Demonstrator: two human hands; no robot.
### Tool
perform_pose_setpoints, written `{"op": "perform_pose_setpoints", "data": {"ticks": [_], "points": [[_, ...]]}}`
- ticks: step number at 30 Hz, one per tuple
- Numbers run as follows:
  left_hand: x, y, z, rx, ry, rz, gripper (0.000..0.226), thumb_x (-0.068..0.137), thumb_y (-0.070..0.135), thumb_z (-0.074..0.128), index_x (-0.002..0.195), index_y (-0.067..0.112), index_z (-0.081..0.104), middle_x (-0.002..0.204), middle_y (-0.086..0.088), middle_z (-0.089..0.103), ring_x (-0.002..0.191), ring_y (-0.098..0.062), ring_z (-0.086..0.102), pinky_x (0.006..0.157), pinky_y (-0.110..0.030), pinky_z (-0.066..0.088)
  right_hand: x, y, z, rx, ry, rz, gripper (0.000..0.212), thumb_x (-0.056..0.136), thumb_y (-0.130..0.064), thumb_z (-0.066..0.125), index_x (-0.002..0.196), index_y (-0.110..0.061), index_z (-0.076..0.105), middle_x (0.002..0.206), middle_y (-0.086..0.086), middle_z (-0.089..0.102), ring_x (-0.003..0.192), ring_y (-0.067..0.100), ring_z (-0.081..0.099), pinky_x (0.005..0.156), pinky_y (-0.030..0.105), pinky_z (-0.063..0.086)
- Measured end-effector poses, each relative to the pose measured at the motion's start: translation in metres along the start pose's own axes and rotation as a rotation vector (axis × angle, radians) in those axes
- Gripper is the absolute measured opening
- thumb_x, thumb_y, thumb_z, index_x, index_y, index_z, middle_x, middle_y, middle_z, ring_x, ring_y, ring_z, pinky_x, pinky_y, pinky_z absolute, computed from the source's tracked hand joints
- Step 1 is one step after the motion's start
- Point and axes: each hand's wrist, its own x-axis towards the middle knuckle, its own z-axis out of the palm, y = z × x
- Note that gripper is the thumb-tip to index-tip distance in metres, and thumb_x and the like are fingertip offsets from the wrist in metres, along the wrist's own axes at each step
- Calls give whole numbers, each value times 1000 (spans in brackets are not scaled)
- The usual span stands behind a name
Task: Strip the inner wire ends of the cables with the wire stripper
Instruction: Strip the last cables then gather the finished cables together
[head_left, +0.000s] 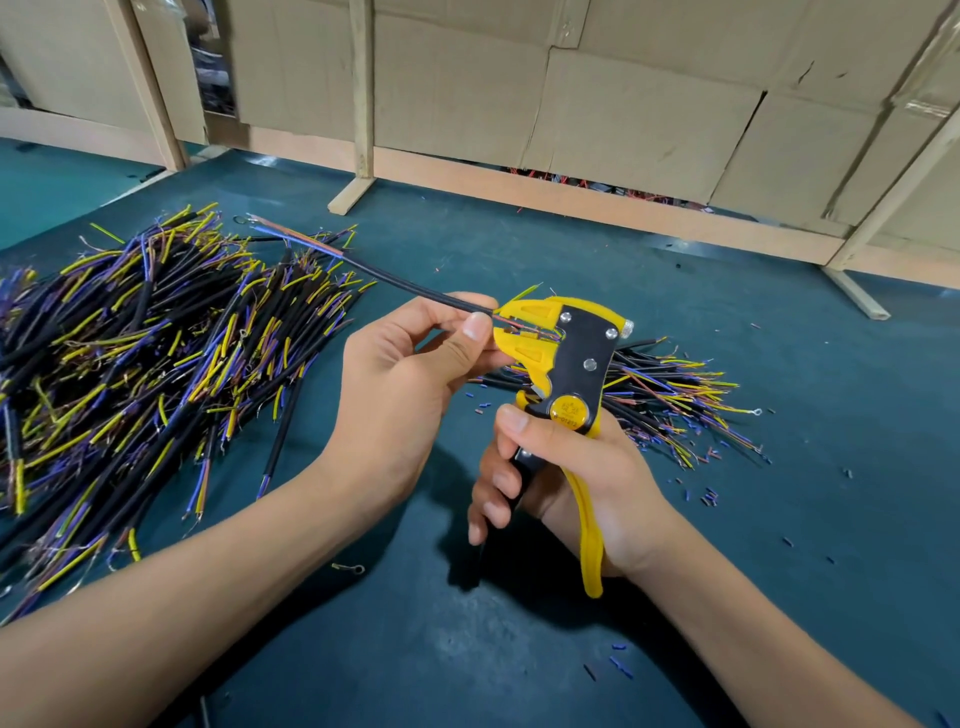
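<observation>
A black multi-core cable (415, 288) was pinched between the thumb and fingers of the left hand (410, 384), and its inner wire ends were fed into the yellow head of the wire stripper (558, 348). The stripper's handles were gripped by the curled fingers of the right hand (566, 478); whether the head had closed on the wires could not be made out. A small heap of cables (675, 395) lay behind the tool, apparently already stripped, with cut insulation bits (709, 457) scattered beside it. A far larger pile of cables (156, 353) lay to the left on the green table (519, 649), so most of the work seemingly remained.
</observation>
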Motion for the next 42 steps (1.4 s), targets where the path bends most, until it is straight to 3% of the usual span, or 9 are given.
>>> {"op": "perform_pose_setpoints", "data": {"ticks": [16, 19, 22, 25, 30, 34, 36, 38, 42], "points": [[-4, 3, 5, -49, 36, 12, 9, 86, 7, 65, 83, 7, 73, 103, -15, 66, 73, -25, 70, 77, -27, 56, -1, -4, 8, 10, 66, -4, 29, 89, -21, 67, 68, -6, 52, 54, 9, 38, 43, 23, 45, 51, 40, 51], [-5, 3, 4, 23, 26, 47, 8, 88, 9, 65, 86, 9, 72, 94, -9, 69, 72, -25, 69, 75, -31, 56, -2, -5, 9, 3, 88, 3, 33, 88, -24, 68, 66, -8, 49, 51, 9, 37, 39, 22, 43, 49, 38, 51], [-6, 3, 2, 244, 29, 150, 9, 89, 15, 67, 92, 20, 74, 77, 5, 68, 70, -11, 59, 67, -21, 48, -3, -9, 11, -34, 146, 17, 41, 87, -33, 69, 62, -12, 44, 47, 5, 34, 32, 18, 38, 43, 32, 48], [-6, 4, 3, 294, 44, 180, 10, 89, 18, 68, 90, 25, 75, 81, 1, 64, 69, -4, 51, 61, -13, 41, -2, -11, 13, -67, 222, 38, 49, 83, -42, 71, 58, -16, 38, 43, 1, 28, 26, 14, 29, 38, 22, 40], [-3, 3, 6, 174, 24, 82, 13, 86, 17, 65, 87, 27, 74, 81, 0, 66, 74, -12, 56, 66, -22, 45, -3, -15, 14, -68, 218, 86, 49, 85, -41, 71, 56, -18, 39, 43, -1, 27, 26, 14, 28, 36, 20, 38], [3, 8, 6, -45, -199, -36, 10, 93, 9, 50, 101, 9, 56, 77, -5, 66, 71, -23, 66, 65, -33, 53, -4, -24, 9, -93, 171, 110, 45, 81, -43, 71, 57, -18, 43, 45, -1, 27, 27, 13, 30, 35, 22, 40], [4, 11, 4, 6, -278, -7, 10, 96, 10, 48, 104, 6, 51, 78, -10, 65, 69, -27, 64, 63, -35, 51, -6, -28, 4, -118, 161, 119, 41, 83, -43, 70, 57, -19, 49, 45, -2, 28, 27, 13, 30, 36, 22, 41], [4, 12, 4, 83, -245, 32, 10, 96, 13, 56, 102, 5, 55, 81, -14, 64, 69, -27, 65, 60, -34, 51, -7, -30, 2, -111, 171, 120, 43, 83, -42, 71, 58, -18, 45, 46, -1, 28, 27, 13, 31, 36, 22, 41], [2, 11, 5, 312, -105, 195, 14, 83, 14, 71, 92, 6, 64, 86, 1, 71, 74, -13, 67, 70, -24, 53, -5, -28, 0, -134, 157, 145, 45, 84, -41, 72, 60, -17, 41, 46, -1, 29, 28, 14, 31, 37, 23, 42]]}}
